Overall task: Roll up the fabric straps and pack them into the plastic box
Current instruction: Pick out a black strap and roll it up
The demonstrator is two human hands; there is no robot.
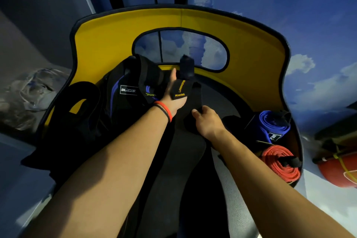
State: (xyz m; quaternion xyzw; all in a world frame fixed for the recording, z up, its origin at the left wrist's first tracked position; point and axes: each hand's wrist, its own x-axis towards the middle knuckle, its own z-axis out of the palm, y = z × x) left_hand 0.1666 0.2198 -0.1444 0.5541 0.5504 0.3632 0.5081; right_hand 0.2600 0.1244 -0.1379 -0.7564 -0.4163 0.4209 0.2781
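Note:
A black fabric strap (193, 94) with yellow lettering lies across the middle of the view. My left hand (173, 94) is under its labelled end, fingers stretched forward and the thumb hidden by the label. My right hand (206, 120) pinches the strap's lower part between thumb and curled fingers. A pile of black and blue straps (125, 92) lies to the left. At the right a rolled blue strap (274, 123) and a rolled red strap (280, 162) lie side by side. A clear plastic box (36, 91) sits blurred at the far left.
A yellow padded seat shell (251, 60) with a black rim and an oval opening surrounds the straps. A black fabric piece (73, 114) hangs over its left edge. A red object (340, 172) lies at the right edge. Behind is a blue sky-print surface.

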